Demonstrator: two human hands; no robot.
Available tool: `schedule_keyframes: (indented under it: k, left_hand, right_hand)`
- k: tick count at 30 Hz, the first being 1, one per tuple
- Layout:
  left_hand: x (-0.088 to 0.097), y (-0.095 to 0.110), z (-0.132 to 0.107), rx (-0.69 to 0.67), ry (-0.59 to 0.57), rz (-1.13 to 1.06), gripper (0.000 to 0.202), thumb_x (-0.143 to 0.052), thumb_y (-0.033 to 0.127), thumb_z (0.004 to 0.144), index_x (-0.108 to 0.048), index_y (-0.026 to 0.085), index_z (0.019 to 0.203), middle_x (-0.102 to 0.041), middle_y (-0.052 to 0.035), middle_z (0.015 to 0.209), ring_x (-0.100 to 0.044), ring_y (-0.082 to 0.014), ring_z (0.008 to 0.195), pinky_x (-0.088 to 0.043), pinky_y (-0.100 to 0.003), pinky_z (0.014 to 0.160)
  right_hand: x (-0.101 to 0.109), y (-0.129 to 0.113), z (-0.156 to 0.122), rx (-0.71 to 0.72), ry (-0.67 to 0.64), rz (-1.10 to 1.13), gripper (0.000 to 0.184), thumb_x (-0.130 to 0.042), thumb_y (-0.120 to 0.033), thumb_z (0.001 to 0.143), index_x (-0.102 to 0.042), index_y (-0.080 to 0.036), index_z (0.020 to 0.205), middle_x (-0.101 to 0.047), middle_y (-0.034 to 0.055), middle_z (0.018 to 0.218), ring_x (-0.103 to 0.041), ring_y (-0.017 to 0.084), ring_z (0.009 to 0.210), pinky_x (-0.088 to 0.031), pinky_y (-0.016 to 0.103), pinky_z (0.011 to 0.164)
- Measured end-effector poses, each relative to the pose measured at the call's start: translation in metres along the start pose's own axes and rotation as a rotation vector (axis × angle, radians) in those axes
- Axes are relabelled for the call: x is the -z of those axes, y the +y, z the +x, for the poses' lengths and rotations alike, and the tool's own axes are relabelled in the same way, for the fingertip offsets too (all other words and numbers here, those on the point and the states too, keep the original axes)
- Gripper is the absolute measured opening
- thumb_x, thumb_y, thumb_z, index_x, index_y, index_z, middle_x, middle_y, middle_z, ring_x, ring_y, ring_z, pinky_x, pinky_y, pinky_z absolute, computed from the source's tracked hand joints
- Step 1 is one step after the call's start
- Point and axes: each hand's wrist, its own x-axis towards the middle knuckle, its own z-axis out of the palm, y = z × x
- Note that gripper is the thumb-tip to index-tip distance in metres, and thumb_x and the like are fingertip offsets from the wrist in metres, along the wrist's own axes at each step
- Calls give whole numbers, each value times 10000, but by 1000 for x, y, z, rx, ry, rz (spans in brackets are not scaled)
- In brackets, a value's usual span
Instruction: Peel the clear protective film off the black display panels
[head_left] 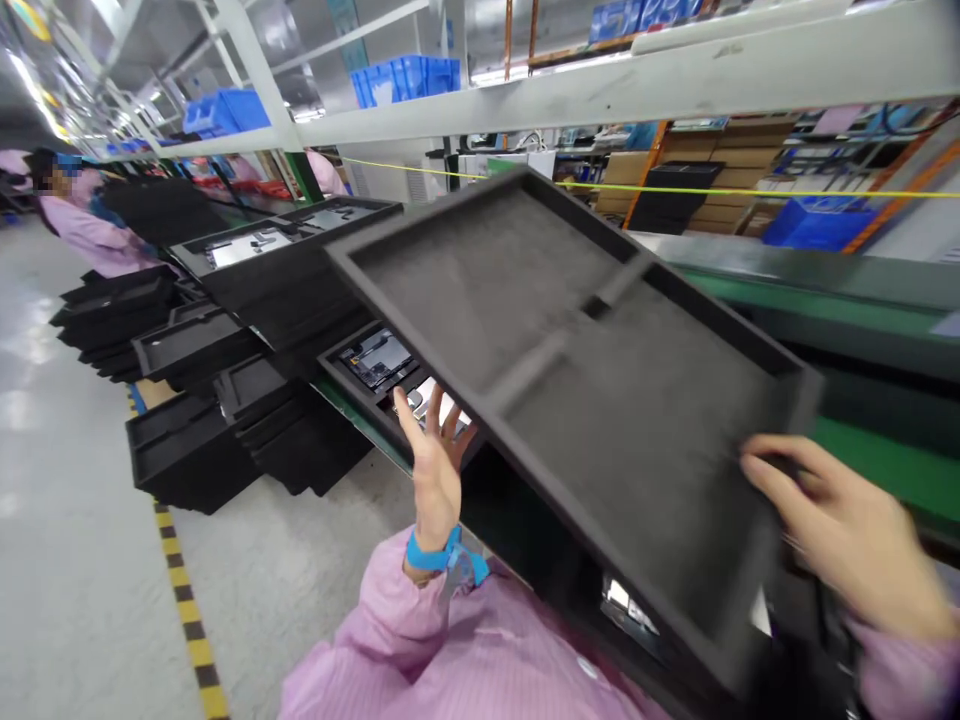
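A large black foam tray (570,330) with three empty compartments hangs tilted in the air over the workbench. My right hand (847,540) grips its near right edge, thumb on top. My left hand (435,465) is under the tray's left edge, fingers spread and reaching up toward it; whether it touches the tray is hidden. A blue wrist strap (435,555) sits on my left wrist above a pink sleeve. Below lies another black tray (352,375) holding an electronic board (379,358) and a pale part.
Stacks of black foam trays (195,400) stand on the floor and bench at left. A green conveyor edge (862,310) runs at right. A person in pink (90,235) works at far left. Blue bins (405,78) sit on the shelf above. Yellow-black floor tape (184,600) marks the aisle.
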Motion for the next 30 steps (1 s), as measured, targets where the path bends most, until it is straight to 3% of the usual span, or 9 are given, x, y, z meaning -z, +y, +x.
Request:
schedule_keyframes:
  k: [2, 4, 6, 8, 12, 15, 18, 26, 30]
  left_hand:
    - [0, 4, 10, -23, 70, 93, 930, -623, 488, 777, -57, 375, 1506, -369, -40, 1501, -460, -234, 1301, -418, -347, 1033]
    - [12, 4, 34, -86, 287, 217, 953, -670, 228, 720, -132, 352, 1498, -423, -33, 1454, -506, -203, 1236, -438, -296, 995]
    - [36, -2, 65, -116, 456, 277, 964, -596, 55, 637, -204, 311, 1480, -527, -37, 1338, -589, -164, 1052, -480, -259, 890]
    - [65, -13, 94, -91, 527, 305, 943, -517, -24, 603, -260, 282, 1457, -576, -30, 1230, -594, -121, 906, -486, -231, 810]
    - [107, -36, 122, 33, 586, 364, 585, -567, 28, 765, -446, 179, 1317, -605, -41, 1025, -575, -115, 754, -505, -271, 695]
    - [118, -45, 123, 86, 585, 414, 327, -588, 189, 873, -530, 149, 1192, -601, -49, 992, -589, -135, 753, -522, -294, 649]
    - [119, -48, 120, 92, 569, 474, 269, -593, 203, 879, -559, 141, 1139, -613, -48, 988, -608, -143, 784, -537, -311, 680]
    - [118, -62, 106, -98, 635, 700, 294, -664, 116, 792, -611, 127, 1081, -560, -97, 1265, -478, -271, 1239, -378, -519, 1039]
    - [123, -66, 104, -121, 572, 735, 418, -664, 117, 785, -571, 128, 1192, -547, -117, 1299, -491, -277, 1244, -380, -528, 1049]
  right_hand:
    - [-34, -21, 2, 48, -183, 34, 317, -553, -551, 810, -608, -282, 969, -553, 7, 542, -554, 185, 452, -471, 306, 447]
    - [-63, -41, 1, 206, -355, 171, 461, -420, -504, 903, -462, -238, 1278, -673, 65, 918, -674, 194, 731, -565, 330, 675]
    - [-79, -49, 0, 355, -466, 185, 547, -351, -462, 949, -253, -263, 1448, -524, 93, 1332, -621, 193, 1073, -537, 368, 890]
    - [-83, -37, 2, 444, -483, 52, 551, -332, -458, 955, -258, -259, 1463, -383, 71, 1463, -478, 206, 1272, -449, 410, 1035]
    - [-71, 29, 20, 387, -383, -353, 486, -317, -400, 918, -515, -172, 1299, -522, 93, 1341, -496, 248, 1243, -430, 448, 1050]
    - [-65, 77, 27, 256, -319, -500, 459, -309, -296, 873, -586, -140, 1204, -610, 133, 1204, -566, 299, 1122, -509, 495, 892]
    - [-67, 101, 22, 175, -283, -568, 448, -308, -247, 855, -603, -114, 1165, -603, 160, 1198, -567, 323, 1079, -507, 513, 825]
    - [-86, 83, 23, 202, -304, -674, 422, -348, -243, 911, -534, -128, 1273, -521, 135, 1303, -436, 270, 1202, -376, 428, 967]
    - [-104, 68, 33, 150, -328, -727, 402, -400, -341, 931, -534, -146, 1257, -526, 144, 1248, -464, 287, 1114, -378, 425, 896]
